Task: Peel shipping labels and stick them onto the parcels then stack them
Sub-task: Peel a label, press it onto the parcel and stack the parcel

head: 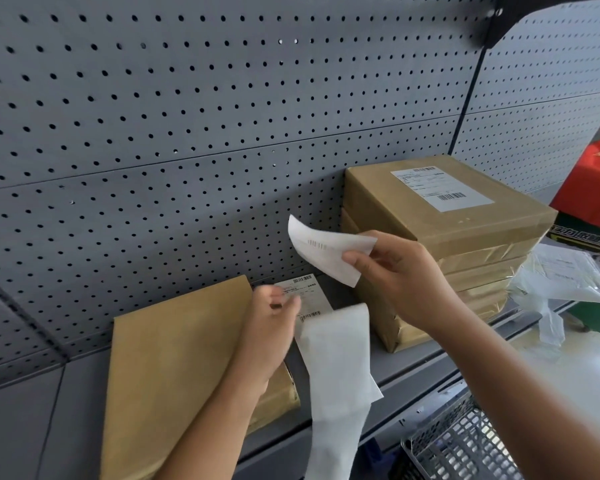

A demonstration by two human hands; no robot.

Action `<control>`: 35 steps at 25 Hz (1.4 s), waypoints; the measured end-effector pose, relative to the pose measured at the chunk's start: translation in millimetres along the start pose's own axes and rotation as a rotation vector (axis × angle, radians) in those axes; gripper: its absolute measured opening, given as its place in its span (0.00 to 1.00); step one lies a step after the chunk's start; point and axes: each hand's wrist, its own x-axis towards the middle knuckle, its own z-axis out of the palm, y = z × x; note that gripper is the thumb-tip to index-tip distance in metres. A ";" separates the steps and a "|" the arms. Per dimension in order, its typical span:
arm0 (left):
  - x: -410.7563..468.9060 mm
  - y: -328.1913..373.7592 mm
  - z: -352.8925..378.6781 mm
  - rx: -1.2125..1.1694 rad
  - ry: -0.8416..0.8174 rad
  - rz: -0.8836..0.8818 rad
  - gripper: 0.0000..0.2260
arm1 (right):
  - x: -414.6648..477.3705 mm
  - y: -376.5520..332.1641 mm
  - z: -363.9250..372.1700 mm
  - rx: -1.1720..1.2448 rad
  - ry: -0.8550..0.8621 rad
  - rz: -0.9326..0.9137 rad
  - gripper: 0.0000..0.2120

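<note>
The right hand (399, 275) pinches a peeled label (326, 252) in its fingers. The left hand (271, 327), blurred, grips the strip (336, 368), a parcel (174, 368) beneath its fingers.

Grey pegboard wall (187, 98) spans the far side, its panels meeting at horizontal seams. A grey metal shelf (49, 427) runs below it, left to right. Light is even and soft.

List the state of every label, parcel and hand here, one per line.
Peeled label: off its backing, curled, in the air.
Right hand: pinches the peeled label.
Label strip: one label unpeeled, bare backing hanging down.
Left hand: blurred, holds the label strip.
Left parcel: lying flat, no label on top.
Stack of parcels: top parcel labelled.
</note>
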 end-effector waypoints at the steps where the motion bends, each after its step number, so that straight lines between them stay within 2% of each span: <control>1: -1.7 3.7 -6.7 -0.071 0.041 0.012 0.12 | -1.4 -0.2 4.0 0.008 -0.018 -0.025 0.06; 4: -3.4 14.6 -25.6 -0.438 -0.055 -0.101 0.26 | -3.0 0.2 17.8 -0.014 -0.077 -0.161 0.06; 6: -6.6 18.8 -38.8 -0.566 -0.151 -0.179 0.30 | -4.4 0.2 27.7 -0.031 -0.132 -0.247 0.06; 7: -8.1 18.4 -44.5 -0.581 -0.174 -0.188 0.29 | -5.4 0.3 32.4 -0.041 -0.165 -0.275 0.06; 10: -9.7 12.5 -59.9 -0.559 -0.140 -0.148 0.14 | -8.9 3.0 44.9 -0.067 -0.256 -0.280 0.09; 13: -9.9 3.8 -75.0 -0.510 -0.023 -0.142 0.11 | -8.8 6.5 56.5 -0.150 -0.341 -0.207 0.21; 15: -12.4 -2.8 -84.3 -0.470 0.034 -0.130 0.08 | -7.5 9.2 63.2 -0.205 -0.443 -0.088 0.32; 17: -16.8 -7.9 -93.0 -0.434 0.077 -0.125 0.07 | -6.4 12.2 70.8 -0.112 -0.550 0.135 0.38; 18: -18.2 -11.1 -97.7 -0.425 0.093 -0.127 0.07 | -4.9 14.2 76.3 0.035 -0.553 0.268 0.36; 20: -21.1 -15.9 -107.1 -0.419 0.114 -0.135 0.07 | 0.6 14.2 90.6 0.465 -0.454 0.552 0.25; 21: -22.6 -17.8 -111.1 -0.410 0.119 -0.139 0.07 | 3.7 11.2 97.8 0.648 -0.429 0.666 0.19; 22: -24.1 -20.5 -115.1 -0.397 0.125 -0.143 0.06 | 6.1 7.8 105.7 0.725 -0.442 0.714 0.16; 25: -28.7 -28.3 -125.7 -0.364 0.162 -0.146 0.07 | 4.8 -2.3 131.9 0.648 -0.512 0.671 0.16; 28: -30.5 -36.5 -135.2 -0.272 0.198 -0.160 0.07 | 7.0 -5.9 153.6 0.520 -0.457 0.657 0.12; 35: -23.8 -61.9 -155.2 0.070 0.236 -0.127 0.10 | 12.7 -8.1 185.5 0.232 -0.436 0.548 0.09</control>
